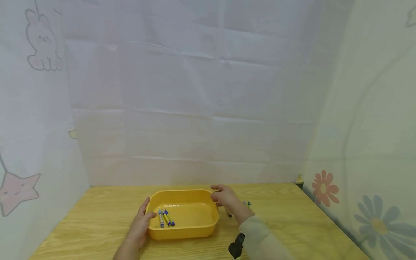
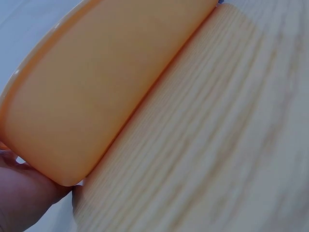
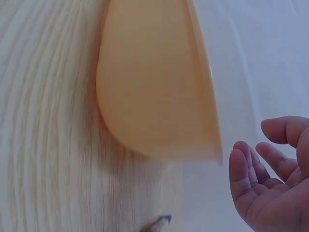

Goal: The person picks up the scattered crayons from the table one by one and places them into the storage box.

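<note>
A yellow plastic basin [image 1: 182,233] stands on the wooden table in the head view. Three crayons [image 1: 160,219] with blue ends lie inside at its left. My left hand [image 1: 138,225] grips the basin's left end, thumb at the rim and fingers along the outside. The left wrist view shows this hand [image 2: 29,198] against the basin's lower corner. Above the basin's right end, my right hand [image 1: 225,198] holds nothing. Its fingers are loosely bent in the right wrist view, where the hand [image 3: 275,193] stays apart from the basin wall [image 3: 154,87].
More crayons [image 1: 249,204] lie on the table to the right, partly hidden by my right forearm. A black device [image 1: 236,246] sits by the right sleeve. Pale printed cloth [image 1: 182,90] hangs behind the wooden table [image 1: 279,220] and at both sides.
</note>
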### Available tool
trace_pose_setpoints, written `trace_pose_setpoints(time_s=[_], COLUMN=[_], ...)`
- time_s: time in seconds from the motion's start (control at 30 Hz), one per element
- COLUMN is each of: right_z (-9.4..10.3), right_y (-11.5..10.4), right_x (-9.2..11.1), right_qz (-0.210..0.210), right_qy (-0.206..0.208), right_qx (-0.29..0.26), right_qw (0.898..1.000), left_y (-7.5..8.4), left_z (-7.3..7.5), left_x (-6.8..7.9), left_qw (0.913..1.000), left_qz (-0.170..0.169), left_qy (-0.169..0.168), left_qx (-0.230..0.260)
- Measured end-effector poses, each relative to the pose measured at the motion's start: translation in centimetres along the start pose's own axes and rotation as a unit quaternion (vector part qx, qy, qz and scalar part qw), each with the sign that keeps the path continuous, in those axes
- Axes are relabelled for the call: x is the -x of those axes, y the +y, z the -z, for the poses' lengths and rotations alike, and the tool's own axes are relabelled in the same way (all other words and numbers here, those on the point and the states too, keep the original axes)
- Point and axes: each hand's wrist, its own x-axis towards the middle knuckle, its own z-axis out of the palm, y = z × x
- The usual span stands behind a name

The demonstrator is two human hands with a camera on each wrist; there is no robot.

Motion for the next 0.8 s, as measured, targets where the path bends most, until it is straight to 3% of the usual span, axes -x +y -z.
trace_pose_setpoints(time_s=[0.2, 0.4, 0.8], right_z=[2.4, 4.9, 7.9], right_y=[0.9, 3.2, 7.5], right_x=[0.8, 0.9, 1.1], right_qz=[-0.016, -0.028, -0.075], right_qy=[0.039, 0.066, 0.104], right_qx=[0.001, 0.011, -0.006], right_qw=[0.999, 0.997, 0.992], left_y=[0.0, 0.0, 0.0], left_z=[0.1, 0.1, 0.2], left_x=[0.0, 0.0, -0.1], left_qw=[1.0000, 0.9999, 1.0000], left_qz=[0.000, -0.003, 0.004], left_qy=[0.002, 0.002, -0.001], left_qx=[-0.007, -0.010, -0.006])
